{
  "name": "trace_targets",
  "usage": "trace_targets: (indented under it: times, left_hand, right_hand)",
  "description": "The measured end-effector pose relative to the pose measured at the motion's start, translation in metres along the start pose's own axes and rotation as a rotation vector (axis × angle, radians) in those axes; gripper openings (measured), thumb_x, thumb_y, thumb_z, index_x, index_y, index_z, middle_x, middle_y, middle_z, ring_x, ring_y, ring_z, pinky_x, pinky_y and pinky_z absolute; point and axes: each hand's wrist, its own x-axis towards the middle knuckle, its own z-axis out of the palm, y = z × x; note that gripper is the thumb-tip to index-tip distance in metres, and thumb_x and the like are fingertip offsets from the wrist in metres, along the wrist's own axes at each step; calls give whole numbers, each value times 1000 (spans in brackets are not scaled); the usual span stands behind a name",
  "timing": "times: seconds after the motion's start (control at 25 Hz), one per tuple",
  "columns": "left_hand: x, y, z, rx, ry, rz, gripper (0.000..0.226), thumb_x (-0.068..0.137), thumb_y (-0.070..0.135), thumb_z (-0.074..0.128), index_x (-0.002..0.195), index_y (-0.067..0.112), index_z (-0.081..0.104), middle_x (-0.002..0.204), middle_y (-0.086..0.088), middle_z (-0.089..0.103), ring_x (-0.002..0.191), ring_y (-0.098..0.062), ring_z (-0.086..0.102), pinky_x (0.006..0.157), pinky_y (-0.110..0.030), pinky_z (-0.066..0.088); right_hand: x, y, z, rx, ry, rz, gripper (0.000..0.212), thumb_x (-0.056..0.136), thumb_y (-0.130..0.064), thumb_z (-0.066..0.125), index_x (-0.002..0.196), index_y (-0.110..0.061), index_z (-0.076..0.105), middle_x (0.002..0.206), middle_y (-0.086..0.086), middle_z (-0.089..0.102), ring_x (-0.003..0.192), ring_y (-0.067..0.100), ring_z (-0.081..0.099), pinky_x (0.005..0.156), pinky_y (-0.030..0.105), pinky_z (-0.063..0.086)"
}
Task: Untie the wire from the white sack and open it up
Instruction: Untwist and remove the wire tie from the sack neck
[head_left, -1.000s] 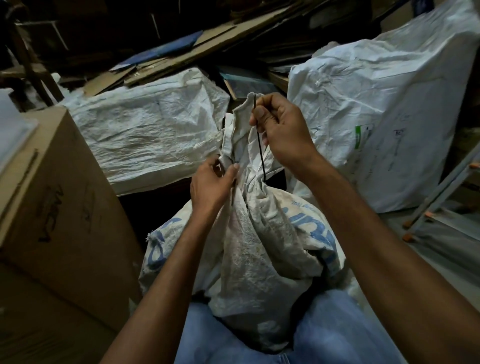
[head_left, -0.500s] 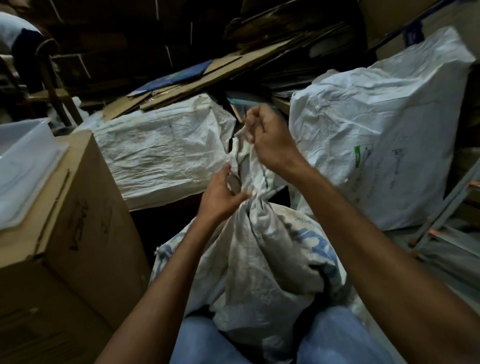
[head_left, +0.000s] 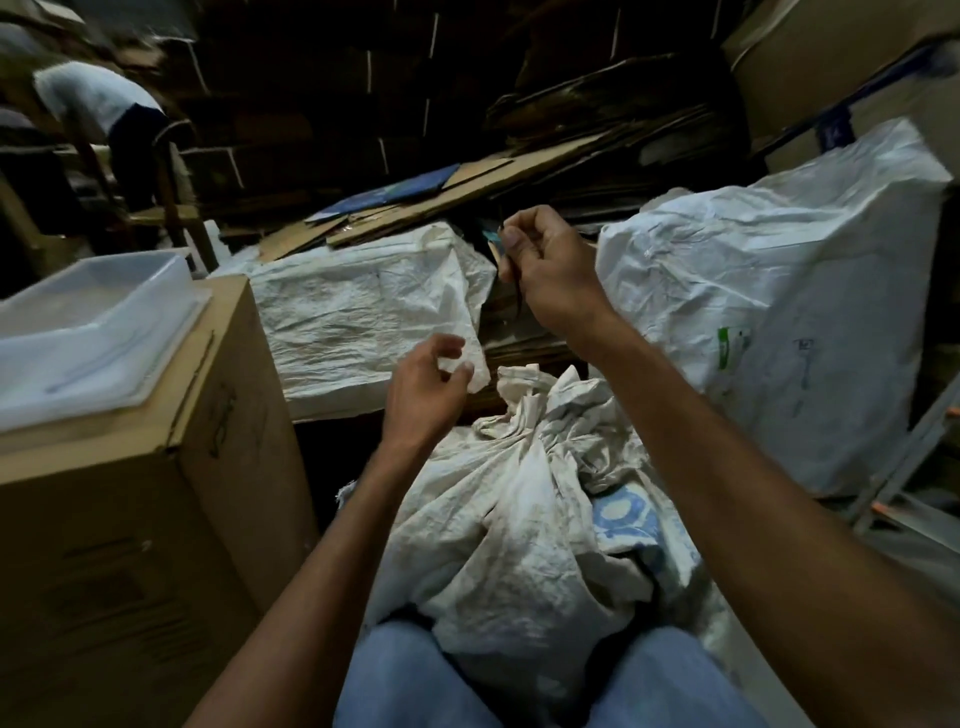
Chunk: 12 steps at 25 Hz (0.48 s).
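**Head view, wire off the sack.** The sack (head_left: 519, 519) lies close before me. Its gathered neck (head_left: 524, 387) is at the far end, slumped and crumpled, with no tie visible round it.

- **Right grip** (head_left: 550, 270): raised well above and beyond the neck, thumb and fingers pinched on the wire (head_left: 515, 297). The wire is a thin dark strand hanging below the thumb, faint against the dark background.
- **Left grip** (head_left: 426, 395): hovers just left of the neck and apart from it, fingers loosely curled on nothing that I can see. The white corner behind it belongs to another sack (head_left: 363, 312) beyond mine.

**Key relation:** the neck lies right of and slightly below the left grip, and well below the right one. The left is the nearer of the 2. The pleats run lengthwise from the neck toward me, so I judge the mouth must be spread crosswise, with 1 grip on each side.

**Change from 0.5 s ago:** then both grips were on an upright neck. Now the neck has dropped, the left grip has let go, and the right grip has lifted clear with the wire.
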Motion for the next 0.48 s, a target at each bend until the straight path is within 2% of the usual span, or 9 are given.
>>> trace_targets:
  times: [0.04,0.16,0.32,0.48]
  left_hand:
    - [-3,2,-12,-4,32,16,26,93,27,70,117,19,72,112,4,74,81,-10,70,82,-32,59]
    - [-15,8,-50,-14,130,43,19,96,28,67,112,20,73,106,7,75,83,-5,70,77,-30,60]
    - [-29,7,-104,68,271,77,15,98,29,65,109,23,73,100,11,75,82,-4,71,73,-33,62]
    - [-41,8,-159,151,429,92,14,98,28,66,109,21,72,97,8,75,81,-2,69,72,-24,60]
  right_hand:
    - [-1,-4,5,28,-15,0,8,109,-23,50,106,-21,57,76,-4,66,68,8,60,63,35,49]
    - [-5,-17,26,146,-75,30,10,108,-19,52,113,-15,60,82,1,71,63,1,58,59,20,47]
    - [-7,-36,52,273,-171,67,22,106,-16,55,126,-7,62,88,-1,76,72,7,62,63,21,50]
    - [3,-66,86,466,-207,84,17,106,-13,56,120,-9,65,87,-1,76,69,6,61,62,20,46]
